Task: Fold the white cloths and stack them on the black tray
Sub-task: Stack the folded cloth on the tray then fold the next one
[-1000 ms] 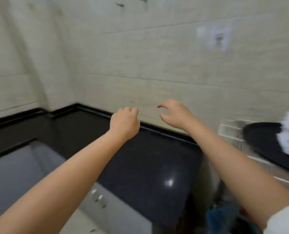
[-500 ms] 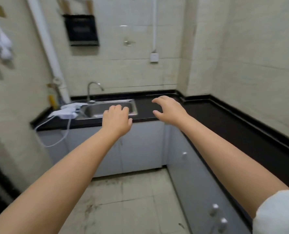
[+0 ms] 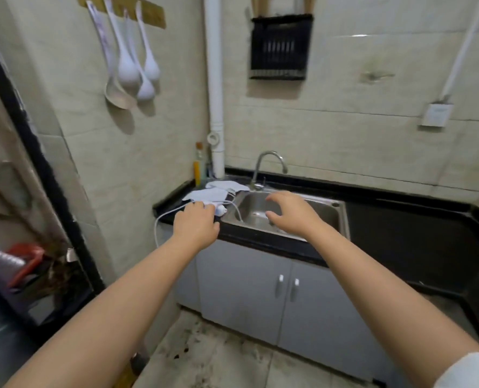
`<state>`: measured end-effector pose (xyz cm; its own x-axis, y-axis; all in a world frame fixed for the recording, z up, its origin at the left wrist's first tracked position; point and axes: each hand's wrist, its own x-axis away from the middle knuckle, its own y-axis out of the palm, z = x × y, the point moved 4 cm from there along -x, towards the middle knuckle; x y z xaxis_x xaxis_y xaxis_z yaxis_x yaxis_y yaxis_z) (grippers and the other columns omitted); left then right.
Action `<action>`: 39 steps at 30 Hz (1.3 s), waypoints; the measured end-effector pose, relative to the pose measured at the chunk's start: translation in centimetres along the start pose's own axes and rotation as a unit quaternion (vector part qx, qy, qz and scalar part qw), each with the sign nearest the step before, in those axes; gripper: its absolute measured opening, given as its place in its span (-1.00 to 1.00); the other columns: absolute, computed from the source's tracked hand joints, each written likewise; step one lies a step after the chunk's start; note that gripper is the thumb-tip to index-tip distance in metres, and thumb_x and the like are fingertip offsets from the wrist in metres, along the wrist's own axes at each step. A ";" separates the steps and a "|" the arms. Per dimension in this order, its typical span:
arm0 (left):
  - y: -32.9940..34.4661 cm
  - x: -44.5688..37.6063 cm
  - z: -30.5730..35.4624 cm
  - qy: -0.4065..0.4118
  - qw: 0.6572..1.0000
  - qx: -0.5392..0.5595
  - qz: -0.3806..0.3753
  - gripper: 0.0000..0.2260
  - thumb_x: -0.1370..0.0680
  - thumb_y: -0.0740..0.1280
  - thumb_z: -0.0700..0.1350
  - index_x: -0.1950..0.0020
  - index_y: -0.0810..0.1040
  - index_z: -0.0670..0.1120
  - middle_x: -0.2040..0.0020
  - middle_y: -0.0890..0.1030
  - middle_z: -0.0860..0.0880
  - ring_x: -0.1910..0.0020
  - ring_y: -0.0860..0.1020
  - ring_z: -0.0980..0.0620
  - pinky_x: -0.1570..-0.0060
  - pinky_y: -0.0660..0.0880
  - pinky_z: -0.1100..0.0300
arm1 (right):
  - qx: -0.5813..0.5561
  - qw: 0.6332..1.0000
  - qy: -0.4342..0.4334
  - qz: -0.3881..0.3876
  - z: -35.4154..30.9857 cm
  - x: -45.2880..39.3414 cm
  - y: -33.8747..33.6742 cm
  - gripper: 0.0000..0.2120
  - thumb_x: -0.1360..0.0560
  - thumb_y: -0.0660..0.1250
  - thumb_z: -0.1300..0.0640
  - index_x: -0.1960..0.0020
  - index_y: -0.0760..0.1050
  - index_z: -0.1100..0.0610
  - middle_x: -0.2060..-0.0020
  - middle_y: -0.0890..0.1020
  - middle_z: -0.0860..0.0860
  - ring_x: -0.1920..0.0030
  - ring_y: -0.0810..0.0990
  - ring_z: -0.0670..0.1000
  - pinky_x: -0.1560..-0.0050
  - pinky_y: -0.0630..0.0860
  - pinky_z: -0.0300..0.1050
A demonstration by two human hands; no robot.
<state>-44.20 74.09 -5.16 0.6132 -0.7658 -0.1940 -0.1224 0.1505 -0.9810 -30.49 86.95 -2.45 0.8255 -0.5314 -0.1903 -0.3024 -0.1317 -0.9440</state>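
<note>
Two white cloths (image 3: 208,195) lie crumpled on the black counter just left of the sink, one behind the other. My left hand (image 3: 197,226) hovers in front of them with its fingers loosely curled downward, holding nothing. My right hand (image 3: 291,214) is held over the steel sink (image 3: 326,212), fingers spread and bent, empty. The black tray is out of view.
A white device with a cable (image 3: 220,210) lies on the counter edge beside my left hand. A tap (image 3: 269,163) stands behind the sink. The black counter (image 3: 406,219) runs right into the corner. Grey cabinet doors (image 3: 249,289) are below; ladles (image 3: 129,65) hang on the left wall.
The view swung left from the counter with the black tray to the sink. Both hands kept their pose and now sit nearer the sink and the cloths.
</note>
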 end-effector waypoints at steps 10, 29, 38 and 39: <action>8.4 -21.8 -7.8 -0.016 0.999 0.010 -0.047 -0.67 -0.56 0.18 -0.01 -0.26 0.39 -0.14 -0.26 0.43 -0.17 -0.25 0.40 -0.18 -0.13 0.41 -0.01 | -0.002 0.997 0.014 -0.074 5.0 -23.6 7.8 -0.69 -0.49 0.24 0.16 -0.18 0.48 0.26 -0.17 0.56 0.21 -0.18 0.50 0.19 -0.18 0.45 0.09; 27.1 -46.7 -7.2 -0.046 0.975 0.080 -0.200 -0.72 -0.59 0.15 -0.04 -0.23 0.41 -0.16 -0.20 0.46 -0.15 -0.20 0.42 -0.14 -0.11 0.44 -0.02 | 0.049 0.972 0.045 -0.224 22.1 -54.1 30.6 -0.67 -0.49 0.17 0.20 -0.24 0.43 0.19 -0.20 0.51 0.18 -0.16 0.51 0.19 -0.12 0.48 0.01; 34.1 -51.1 -5.6 -0.098 0.956 0.139 -0.240 -0.65 -0.61 0.13 -0.03 -0.37 0.34 -0.10 -0.30 0.44 -0.10 -0.27 0.40 -0.06 -0.20 0.42 0.09 | -0.001 0.984 0.020 -0.178 25.6 -59.6 37.5 -0.72 -0.49 0.21 0.19 -0.17 0.51 0.21 -0.16 0.50 0.21 -0.16 0.46 0.22 -0.16 0.40 -0.01; 34.5 -51.4 -5.5 -0.106 0.954 0.151 -0.236 -0.63 -0.61 0.14 -0.02 -0.39 0.33 -0.10 -0.30 0.44 -0.10 -0.28 0.40 -0.06 -0.21 0.42 0.09 | -0.039 0.985 0.027 -0.165 26.0 -59.6 37.4 -0.74 -0.49 0.23 0.21 -0.13 0.56 0.24 -0.12 0.54 0.24 -0.14 0.48 0.23 -0.16 0.39 -0.02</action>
<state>-84.25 115.22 -29.06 0.6922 -0.6544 0.3043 0.4168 0.0183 -0.9088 -78.64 135.49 -33.43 0.8595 -0.4914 0.1404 -0.0591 -0.3685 -0.9278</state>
